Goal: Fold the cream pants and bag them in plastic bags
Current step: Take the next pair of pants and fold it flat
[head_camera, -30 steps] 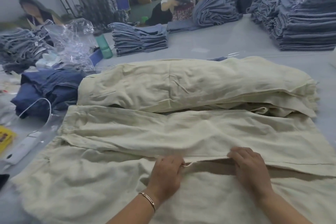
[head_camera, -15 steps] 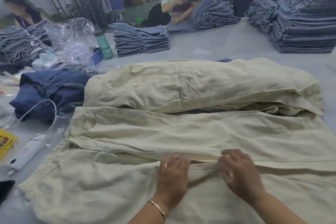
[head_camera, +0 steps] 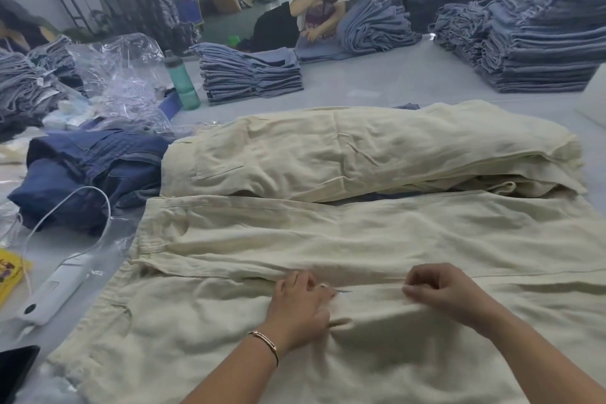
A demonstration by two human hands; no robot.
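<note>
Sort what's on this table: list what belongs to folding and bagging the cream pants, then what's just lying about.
Belongs to the job:
- cream pants spread flat, gripped by the left hand and right hand
- stack of cream pants behind
- clear plastic bags

Just lying about:
- green bottle
- dark blue garment
- blue jeans stacks
- white device with cable
- yellow packet

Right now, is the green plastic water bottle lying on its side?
No, the green plastic water bottle stands upright on the grey table, beside crumpled clear plastic bags.
</note>
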